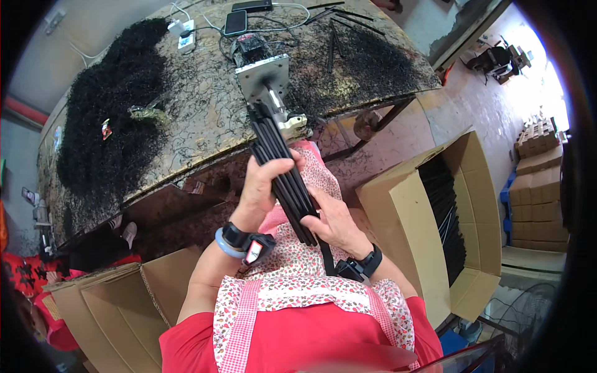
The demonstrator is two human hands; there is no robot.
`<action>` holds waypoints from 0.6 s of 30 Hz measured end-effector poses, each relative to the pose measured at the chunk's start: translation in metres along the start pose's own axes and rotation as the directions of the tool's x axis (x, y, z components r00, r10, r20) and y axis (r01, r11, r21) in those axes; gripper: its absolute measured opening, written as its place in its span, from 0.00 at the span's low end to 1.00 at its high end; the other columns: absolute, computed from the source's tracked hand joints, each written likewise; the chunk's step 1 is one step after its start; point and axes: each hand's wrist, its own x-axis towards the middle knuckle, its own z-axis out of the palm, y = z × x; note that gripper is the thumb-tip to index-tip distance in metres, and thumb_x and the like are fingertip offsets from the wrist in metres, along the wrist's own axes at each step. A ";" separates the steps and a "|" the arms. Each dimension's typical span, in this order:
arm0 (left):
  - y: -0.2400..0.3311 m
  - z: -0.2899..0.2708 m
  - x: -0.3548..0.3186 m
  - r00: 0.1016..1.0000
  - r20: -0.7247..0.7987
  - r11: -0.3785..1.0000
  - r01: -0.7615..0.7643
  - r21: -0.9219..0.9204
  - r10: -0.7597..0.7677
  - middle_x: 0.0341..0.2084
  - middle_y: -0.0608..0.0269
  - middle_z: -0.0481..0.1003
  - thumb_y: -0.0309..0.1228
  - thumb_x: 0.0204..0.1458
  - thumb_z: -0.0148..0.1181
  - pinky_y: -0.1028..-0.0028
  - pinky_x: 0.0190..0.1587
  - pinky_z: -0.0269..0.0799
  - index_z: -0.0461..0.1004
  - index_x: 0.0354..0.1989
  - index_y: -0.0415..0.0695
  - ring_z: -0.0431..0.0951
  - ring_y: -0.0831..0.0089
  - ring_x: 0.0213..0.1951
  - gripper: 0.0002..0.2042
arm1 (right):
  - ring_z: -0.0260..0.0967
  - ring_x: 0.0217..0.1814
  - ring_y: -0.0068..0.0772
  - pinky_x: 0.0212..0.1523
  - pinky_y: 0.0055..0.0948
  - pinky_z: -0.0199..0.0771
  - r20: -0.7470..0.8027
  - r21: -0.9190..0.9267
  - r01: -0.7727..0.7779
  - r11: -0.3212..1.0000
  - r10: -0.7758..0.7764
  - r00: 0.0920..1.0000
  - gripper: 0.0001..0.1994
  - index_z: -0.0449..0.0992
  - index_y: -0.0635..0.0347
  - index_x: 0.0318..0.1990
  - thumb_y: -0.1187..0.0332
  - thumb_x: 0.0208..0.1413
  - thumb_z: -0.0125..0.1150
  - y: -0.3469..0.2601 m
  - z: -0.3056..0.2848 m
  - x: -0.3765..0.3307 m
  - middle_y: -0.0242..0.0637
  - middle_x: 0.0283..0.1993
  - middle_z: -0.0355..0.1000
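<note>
A bundle of several thin black rods or tubes (293, 198) slants across my lap, its far end beside the small machine at the table's edge. My left hand (262, 181) is wrapped round the middle of the bundle, thumb across the top. Lower down, my right hand (334, 219) grips the near part from the right side. The machine has a square metal plate (263, 78), a shiny spindle (273, 96) and a pale block (293, 124) close to the rods' far ends. My palms and some fingers are hidden by the rods.
Black curly shavings (118, 105) heap over the worktable's left side, with more at right. Loose rods (336, 46), a phone (236, 23) and a power strip (186, 38) lie at the back. An open carton (407, 242) of black rods stands right, another carton (118, 311) left.
</note>
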 end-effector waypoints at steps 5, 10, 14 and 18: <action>0.033 -0.005 -0.003 0.999 0.037 0.949 0.038 -0.313 -0.028 0.34 0.56 0.74 0.23 0.44 0.58 0.66 0.43 0.77 0.62 0.56 0.40 0.79 0.65 0.36 0.27 | 0.75 0.40 0.41 0.39 0.32 0.73 -0.006 0.039 -0.047 0.998 0.047 0.999 0.10 0.75 0.64 0.42 0.71 0.53 0.60 0.038 -0.012 -0.035 0.48 0.41 0.75; 0.009 0.007 -0.004 0.951 0.281 0.909 0.225 -0.351 -0.127 0.34 0.55 0.74 0.26 0.42 0.60 0.66 0.43 0.77 0.61 0.57 0.40 0.79 0.64 0.36 0.29 | 0.75 0.39 0.36 0.38 0.28 0.73 0.027 -0.073 -0.079 0.994 0.081 0.996 0.08 0.76 0.64 0.41 0.74 0.55 0.57 0.080 -0.043 -0.042 0.46 0.39 0.75; -0.040 0.044 -0.023 0.823 0.476 0.847 0.466 -0.256 -0.309 0.35 0.55 0.73 0.29 0.42 0.61 0.66 0.43 0.76 0.59 0.59 0.40 0.78 0.64 0.38 0.32 | 0.70 0.35 0.23 0.37 0.23 0.71 -0.064 0.117 -0.091 0.989 0.099 0.993 0.17 0.70 0.64 0.53 0.70 0.57 0.58 0.059 -0.093 0.014 0.36 0.36 0.73; -0.054 0.074 -0.035 0.778 0.444 0.844 0.530 -0.085 -0.444 0.30 0.56 0.71 0.32 0.39 0.63 0.66 0.37 0.75 0.61 0.59 0.40 0.77 0.62 0.32 0.34 | 0.68 0.35 0.17 0.38 0.19 0.70 -0.026 0.599 -0.064 0.798 0.099 0.995 0.16 0.69 0.65 0.54 0.70 0.60 0.55 0.050 -0.105 0.045 0.32 0.37 0.73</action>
